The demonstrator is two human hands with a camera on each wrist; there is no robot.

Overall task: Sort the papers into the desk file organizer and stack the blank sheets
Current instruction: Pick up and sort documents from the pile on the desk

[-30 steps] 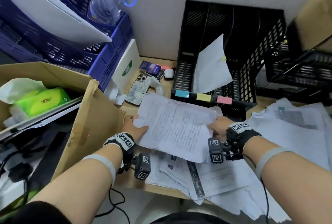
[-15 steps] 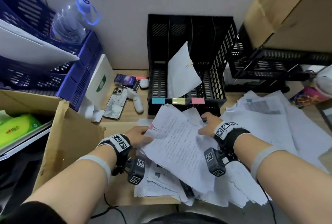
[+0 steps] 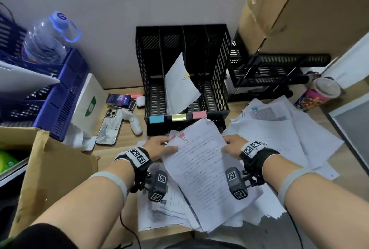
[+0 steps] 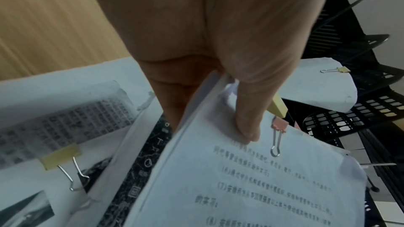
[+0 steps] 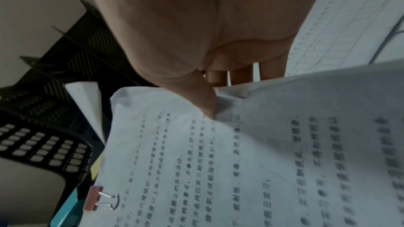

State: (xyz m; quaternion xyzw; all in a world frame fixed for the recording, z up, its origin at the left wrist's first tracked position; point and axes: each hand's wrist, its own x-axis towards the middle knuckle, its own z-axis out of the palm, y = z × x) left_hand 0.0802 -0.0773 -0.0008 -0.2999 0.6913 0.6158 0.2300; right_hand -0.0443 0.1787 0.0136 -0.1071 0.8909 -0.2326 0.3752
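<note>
I hold a printed bundle (image 3: pixel 201 170) with a pink binder clip (image 3: pixel 182 136) at its top left corner, tilted above the desk's paper pile. My left hand (image 3: pixel 159 146) pinches its left top edge, thumb on top beside the pink clip (image 4: pixel 278 125). My right hand (image 3: pixel 231 144) pinches its right top edge, thumb (image 5: pixel 207 103) pressed on the page. Just beyond stands the black file organizer (image 3: pixel 217 58) with blue, yellow and pink labels; a yellow-clipped bundle (image 3: pixel 179 84) leans in its middle slot.
Loose papers (image 3: pixel 279 138) spread over the desk to the right and under the bundle. A phone (image 3: pixel 108 126), white handheld device (image 3: pixel 133 121) and small boxes lie left of the organizer. Blue trays (image 3: pixel 60 92), a cardboard box (image 3: pixel 50 172), black tray racks (image 3: pixel 269 76) and a cup (image 3: pixel 319 92) surround.
The bundle, held in both hands throughout, has turned more upright and drawn nearer the organizer's front. The head view has swung to the right and pulled back.
</note>
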